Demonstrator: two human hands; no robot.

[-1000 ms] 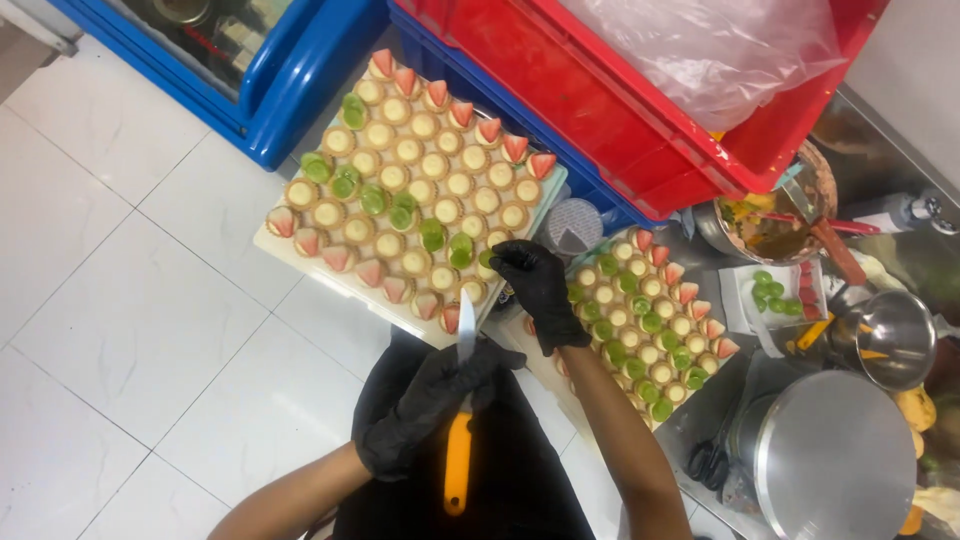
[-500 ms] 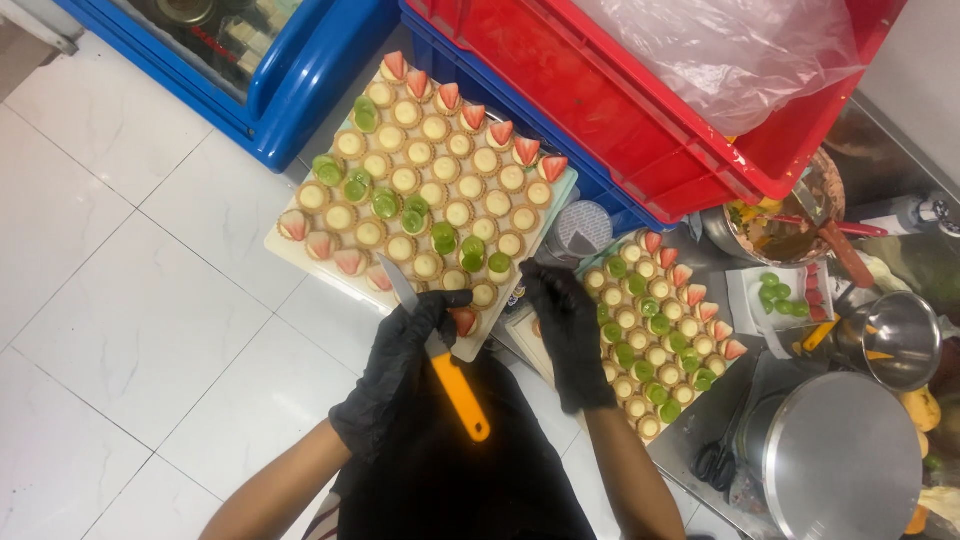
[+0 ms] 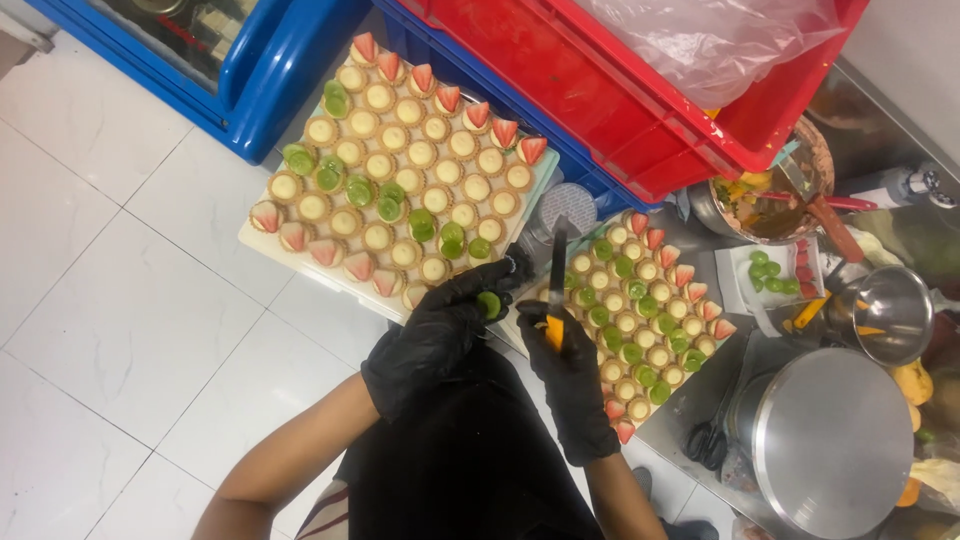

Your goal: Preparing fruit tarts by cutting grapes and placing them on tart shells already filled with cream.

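Left hand (image 3: pixel 440 335) pinches a green fruit slice (image 3: pixel 489 303). Right hand (image 3: pixel 568 365) grips an orange-handled knife (image 3: pixel 556 290). Tart trays (image 3: pixel 400 170) sit above white floor tiles (image 3: pixel 120 320).

Bright, even indoor light falls from overhead, and shadows stay soft and short. The white floor tiles (image 3: pixel 120 300) carry a mild sheen, and the round steel lid (image 3: pixel 830 440) shows pale glare. Focus is fairly sharp at centre, slightly softer toward the edges.
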